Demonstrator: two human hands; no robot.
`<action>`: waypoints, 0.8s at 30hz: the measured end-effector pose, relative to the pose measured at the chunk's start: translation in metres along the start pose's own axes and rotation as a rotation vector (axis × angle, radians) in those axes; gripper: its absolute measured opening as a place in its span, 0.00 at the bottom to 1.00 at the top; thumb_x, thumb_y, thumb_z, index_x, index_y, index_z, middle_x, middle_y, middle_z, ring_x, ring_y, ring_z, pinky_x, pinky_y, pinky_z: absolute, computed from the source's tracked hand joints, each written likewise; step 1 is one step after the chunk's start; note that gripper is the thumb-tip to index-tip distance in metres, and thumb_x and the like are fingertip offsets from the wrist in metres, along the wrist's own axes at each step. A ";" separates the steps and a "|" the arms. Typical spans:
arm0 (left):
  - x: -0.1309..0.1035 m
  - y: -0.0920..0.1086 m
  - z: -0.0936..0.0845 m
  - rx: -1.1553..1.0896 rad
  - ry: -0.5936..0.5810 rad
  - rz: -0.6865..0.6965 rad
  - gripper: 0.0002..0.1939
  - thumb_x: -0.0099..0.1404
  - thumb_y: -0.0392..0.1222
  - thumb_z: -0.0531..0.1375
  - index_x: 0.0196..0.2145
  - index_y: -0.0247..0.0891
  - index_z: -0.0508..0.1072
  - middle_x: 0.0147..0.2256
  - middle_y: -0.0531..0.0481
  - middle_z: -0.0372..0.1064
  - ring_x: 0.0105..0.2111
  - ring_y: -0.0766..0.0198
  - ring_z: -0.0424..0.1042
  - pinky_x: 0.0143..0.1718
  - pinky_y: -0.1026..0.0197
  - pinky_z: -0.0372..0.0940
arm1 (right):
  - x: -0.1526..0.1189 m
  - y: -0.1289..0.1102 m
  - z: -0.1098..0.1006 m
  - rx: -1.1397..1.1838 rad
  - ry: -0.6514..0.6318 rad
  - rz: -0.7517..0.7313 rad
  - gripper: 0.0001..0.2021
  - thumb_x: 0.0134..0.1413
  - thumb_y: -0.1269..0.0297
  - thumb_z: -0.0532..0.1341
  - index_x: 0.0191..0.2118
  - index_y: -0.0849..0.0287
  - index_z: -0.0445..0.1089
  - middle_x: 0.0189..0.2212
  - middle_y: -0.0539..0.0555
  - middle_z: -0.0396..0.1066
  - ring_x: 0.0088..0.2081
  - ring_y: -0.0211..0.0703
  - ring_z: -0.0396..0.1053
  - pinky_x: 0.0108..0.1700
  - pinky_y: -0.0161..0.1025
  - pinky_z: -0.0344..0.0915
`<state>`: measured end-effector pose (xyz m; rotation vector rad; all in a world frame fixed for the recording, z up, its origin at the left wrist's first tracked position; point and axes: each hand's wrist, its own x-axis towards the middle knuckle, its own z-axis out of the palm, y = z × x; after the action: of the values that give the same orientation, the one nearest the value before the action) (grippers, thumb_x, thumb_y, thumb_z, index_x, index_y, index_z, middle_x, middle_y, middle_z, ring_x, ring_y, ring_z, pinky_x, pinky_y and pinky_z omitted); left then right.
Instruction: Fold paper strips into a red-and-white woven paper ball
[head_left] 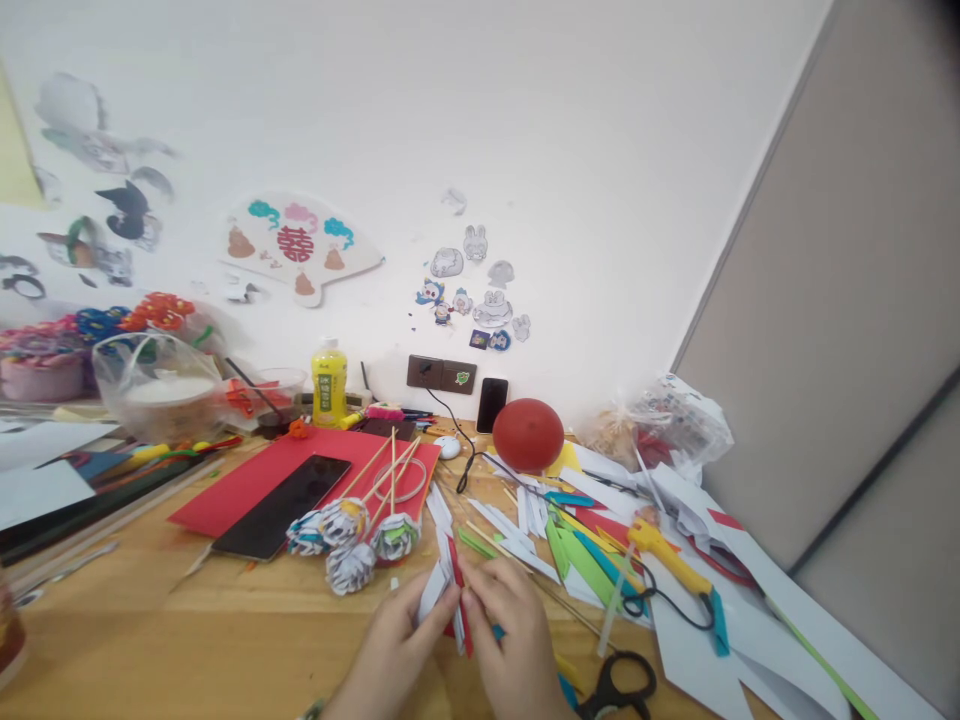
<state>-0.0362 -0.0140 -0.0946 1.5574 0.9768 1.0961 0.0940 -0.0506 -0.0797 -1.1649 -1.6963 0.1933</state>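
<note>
Close together at the front of the table, my left hand [409, 630] and my right hand [504, 622] pinch folded paper strips. A white paper strip [433, 590] sticks up from my left fingers. Between both thumbs runs a narrow red paper strip [457, 562], its lower end showing under my right fingers. Just beyond my hands lie several paper flowers [351, 567] on wooden sticks [392, 470], white with blue and green parts. Loose white paper strips [510, 535] are scattered beside them. My fingers partly hide the folds.
A black phone [281, 507] rests on red paper [307, 450] at left. Right of my hands are a yellow glue gun [667, 555], black scissors [621, 688] and green paper strips [589, 570]. A red balloon [528, 434], a drink bottle [329, 383] and a propped phone [492, 404] stand near the wall.
</note>
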 end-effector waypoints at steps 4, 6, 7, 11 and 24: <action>0.002 -0.005 0.003 -0.118 -0.034 -0.048 0.21 0.52 0.59 0.59 0.26 0.35 0.72 0.24 0.50 0.69 0.29 0.59 0.66 0.33 0.62 0.64 | 0.000 0.000 0.002 0.157 -0.037 0.046 0.17 0.59 0.67 0.50 0.52 0.51 0.66 0.36 0.56 0.66 0.40 0.44 0.66 0.42 0.39 0.64; 0.003 -0.010 0.006 -0.206 -0.044 -0.065 0.23 0.51 0.60 0.60 0.28 0.35 0.72 0.25 0.50 0.69 0.29 0.60 0.66 0.34 0.62 0.64 | -0.001 0.001 0.005 0.254 -0.060 0.078 0.17 0.60 0.66 0.49 0.53 0.50 0.64 0.40 0.56 0.65 0.43 0.44 0.65 0.45 0.39 0.63; 0.003 -0.012 0.007 -0.248 -0.048 -0.070 0.23 0.50 0.61 0.60 0.28 0.35 0.72 0.26 0.50 0.70 0.29 0.60 0.66 0.34 0.61 0.64 | -0.002 0.002 0.007 0.301 -0.064 0.100 0.17 0.61 0.65 0.49 0.53 0.50 0.64 0.41 0.56 0.65 0.45 0.44 0.65 0.47 0.39 0.62; 0.003 -0.012 0.009 -0.334 -0.080 -0.132 0.24 0.48 0.62 0.61 0.28 0.36 0.72 0.24 0.51 0.68 0.26 0.62 0.66 0.30 0.62 0.64 | -0.002 0.004 0.010 0.442 -0.041 0.228 0.16 0.59 0.57 0.52 0.51 0.51 0.66 0.45 0.55 0.66 0.46 0.44 0.65 0.48 0.39 0.62; -0.007 0.009 0.010 -0.321 -0.325 -0.304 0.26 0.44 0.65 0.62 0.23 0.37 0.63 0.13 0.61 0.58 0.11 0.77 0.47 0.12 0.70 0.41 | 0.016 0.016 -0.011 0.832 -0.148 0.471 0.21 0.42 0.49 0.65 0.41 0.58 0.69 0.32 0.53 0.70 0.33 0.42 0.69 0.35 0.38 0.66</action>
<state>-0.0277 -0.0251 -0.0889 1.2283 0.7435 0.7173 0.1122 -0.0342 -0.0744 -0.8833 -1.2136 1.1781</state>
